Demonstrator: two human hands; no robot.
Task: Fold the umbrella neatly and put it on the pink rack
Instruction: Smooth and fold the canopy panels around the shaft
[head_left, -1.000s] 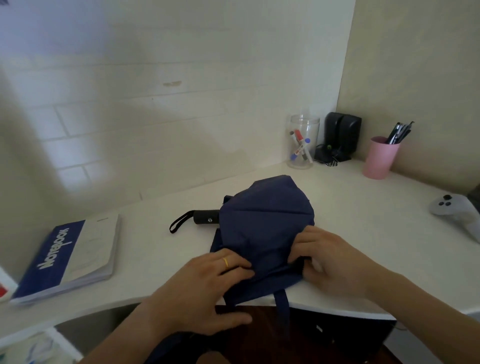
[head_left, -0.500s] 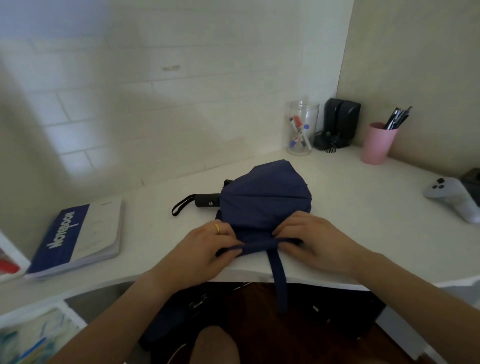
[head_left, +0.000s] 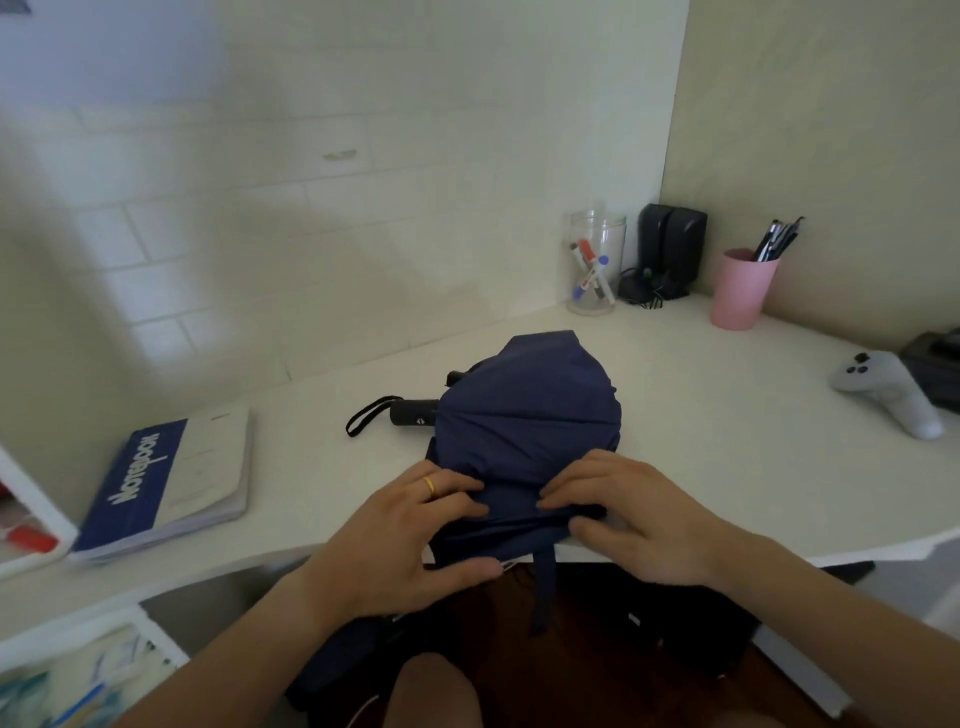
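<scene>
A navy blue folding umbrella (head_left: 530, 410) lies on the white desk (head_left: 701, 441), its canopy bunched and spread. Its black handle (head_left: 413, 413) with a wrist loop sticks out to the left. My left hand (head_left: 410, 530), wearing a gold ring, grips the near left edge of the fabric. My right hand (head_left: 634, 514) pinches the near right edge. A navy strap (head_left: 543, 592) hangs down over the desk's front edge between my hands. No pink rack is in view.
A blue and white notebook (head_left: 166, 483) lies at the left. At the back right stand a clear jar of markers (head_left: 595, 265), black speakers (head_left: 670, 244) and a pink pen cup (head_left: 743, 288). A white controller (head_left: 888, 389) rests at the far right.
Both hands have shifted along the near edge of the fabric, gathering it toward the desk's front edge. The strap now hangs down between them.
</scene>
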